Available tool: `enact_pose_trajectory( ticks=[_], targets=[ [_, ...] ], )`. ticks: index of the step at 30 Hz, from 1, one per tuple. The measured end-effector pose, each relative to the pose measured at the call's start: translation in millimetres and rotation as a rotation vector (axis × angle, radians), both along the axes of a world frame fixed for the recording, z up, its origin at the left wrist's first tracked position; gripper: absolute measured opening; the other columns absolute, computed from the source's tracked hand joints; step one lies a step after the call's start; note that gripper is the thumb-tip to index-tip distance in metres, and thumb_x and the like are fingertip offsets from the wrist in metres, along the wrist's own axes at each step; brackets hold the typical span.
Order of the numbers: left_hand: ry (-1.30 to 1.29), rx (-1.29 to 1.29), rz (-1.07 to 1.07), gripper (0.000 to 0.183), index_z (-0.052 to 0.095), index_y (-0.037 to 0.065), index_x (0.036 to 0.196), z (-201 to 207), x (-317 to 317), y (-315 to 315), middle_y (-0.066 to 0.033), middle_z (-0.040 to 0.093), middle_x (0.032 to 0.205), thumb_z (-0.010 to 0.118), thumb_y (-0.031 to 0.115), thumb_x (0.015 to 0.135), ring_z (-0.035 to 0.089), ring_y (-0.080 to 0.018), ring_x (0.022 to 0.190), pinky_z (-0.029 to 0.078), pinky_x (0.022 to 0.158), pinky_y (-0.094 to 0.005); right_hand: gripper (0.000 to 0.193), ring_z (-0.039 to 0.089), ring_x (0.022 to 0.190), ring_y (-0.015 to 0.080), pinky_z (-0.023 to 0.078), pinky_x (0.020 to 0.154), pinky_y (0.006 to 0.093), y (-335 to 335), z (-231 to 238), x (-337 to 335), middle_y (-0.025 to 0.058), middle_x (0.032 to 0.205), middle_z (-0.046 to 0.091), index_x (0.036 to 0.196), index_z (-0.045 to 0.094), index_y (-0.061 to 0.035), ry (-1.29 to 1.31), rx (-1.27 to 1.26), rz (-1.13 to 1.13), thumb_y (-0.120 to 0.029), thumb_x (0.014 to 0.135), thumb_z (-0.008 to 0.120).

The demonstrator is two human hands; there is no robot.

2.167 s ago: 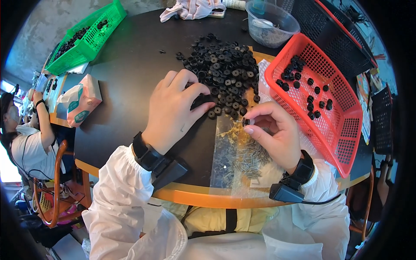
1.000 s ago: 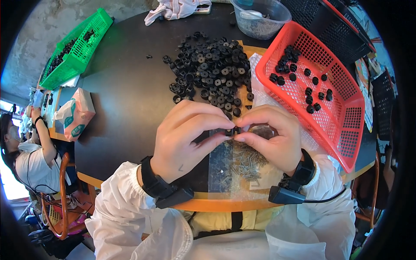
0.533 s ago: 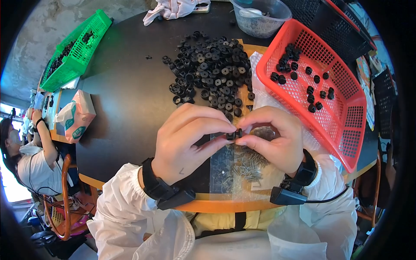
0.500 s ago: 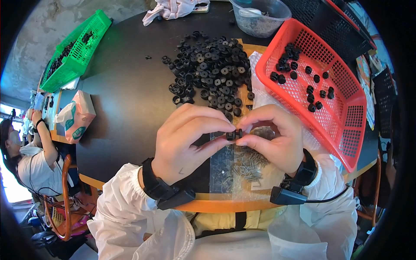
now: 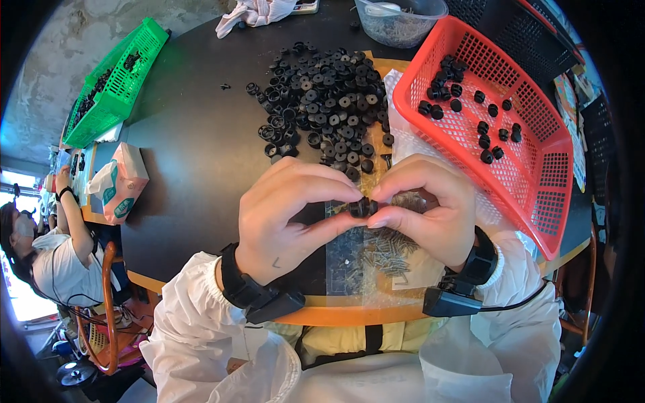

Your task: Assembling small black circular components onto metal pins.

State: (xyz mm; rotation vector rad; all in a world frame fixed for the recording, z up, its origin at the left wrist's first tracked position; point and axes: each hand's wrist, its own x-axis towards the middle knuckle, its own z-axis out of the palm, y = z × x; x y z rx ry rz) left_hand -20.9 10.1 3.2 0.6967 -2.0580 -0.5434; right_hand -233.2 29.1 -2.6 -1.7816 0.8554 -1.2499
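Note:
Between both hands, above the table's front part, is a small round black plastic part [image 5: 363, 207]. My left hand [image 5: 289, 205] pinches its left side with thumb and forefinger. From the right, my right hand [image 5: 430, 208] grips the other side the same way. The two halves of the part sit close together, and the fingertips cover some of it. Just beyond my hands lies a large pile of loose black round caps [image 5: 322, 101]. Under my hands, a heap of small metal pins or springs [image 5: 390, 258] rests on clear plastic sheeting.
A red perforated basket [image 5: 517, 191] with several black parts stands at the right. A clear tub [image 5: 403, 30] sits at the back. Left are a tissue pack [image 5: 127, 181] and a green basket [image 5: 144, 64]. Another person [image 5: 64, 248] sits at far left.
The two halves of the black part, with a gap between them before, are now closer together. Both hands remain in nearly the same place; the view has shifted slightly.

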Motion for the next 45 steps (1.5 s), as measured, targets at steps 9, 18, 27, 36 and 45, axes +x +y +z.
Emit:
enact_pose_trajectory(
  ticks=[9, 18, 27, 36, 45],
  targets=[
    [0.023, -0.1, -0.048, 0.03, 0.069, 0.007, 0.09, -4.7, 0.2, -4.2, -0.0061, 0.068, 0.089, 0.083, 0.006, 0.063, 0.062, -0.0185, 0.076, 0.045, 0.065, -0.0292, 0.03, 0.062, 0.084, 0.0127, 0.052, 0.075, 0.0256, 3.0, -6.7, 3.3, 0.0058, 0.093, 0.063, 0.1, 0.065, -0.0023, -0.178, 0.312, 0.104, -0.005, 0.074, 0.079],
    [-0.038, -0.151, -0.014, 0.033, 0.071, 0.009, 0.085, -1.7, -1.7, -0.2, -0.0011, 0.058, 0.075, 0.081, 0.002, 0.054, 0.055, -0.0177, 0.07, 0.044, 0.062, -0.0275, 0.032, 0.06, 0.085, 0.0166, 0.05, 0.075, 0.0286, -4.3, -2.4, -1.2, 0.0069, 0.091, 0.063, 0.099, 0.071, -0.0007, 0.078, 0.1, 0.218, -0.003, 0.069, 0.08],
    [0.01, -0.215, -0.029, 0.035, 0.07, 0.009, 0.083, -1.6, -4.3, 9.0, -0.0028, 0.057, 0.073, 0.074, -0.007, 0.052, 0.056, -0.0185, 0.065, 0.045, 0.057, -0.0293, 0.03, 0.06, 0.081, 0.0163, 0.049, 0.07, 0.0279, 6.4, -14.7, 7.6, 0.0062, 0.09, 0.063, 0.097, 0.073, -0.0021, -0.195, 0.197, 0.219, -0.001, 0.068, 0.08],
    [0.053, -0.303, 0.105, 0.036, 0.068, 0.007, 0.102, 5.9, 7.6, -1.6, -0.0037, 0.062, 0.086, 0.079, 0.002, 0.068, 0.057, -0.0207, 0.077, 0.047, 0.071, -0.0311, 0.031, 0.057, 0.09, 0.0293, 0.044, 0.084, 0.0402, -0.8, 43.8, -14.1, 0.006, 0.099, 0.063, 0.102, 0.072, -0.0078, 0.763, -0.785, -0.482, -0.009, 0.071, 0.073],
    [0.21, -0.119, 0.292, 0.025, 0.067, 0.006, 0.092, 2.3, 17.7, -12.9, -0.0062, 0.054, 0.091, 0.066, -0.008, 0.073, 0.055, -0.0163, 0.08, 0.045, 0.073, -0.0275, 0.036, 0.057, 0.097, 0.0254, 0.05, 0.08, 0.0346, 1.6, 18.5, 3.5, 0.0085, 0.107, 0.06, 0.11, 0.066, -0.0034, 0.911, -0.68, -0.259, -0.006, 0.074, 0.06]
  ],
)
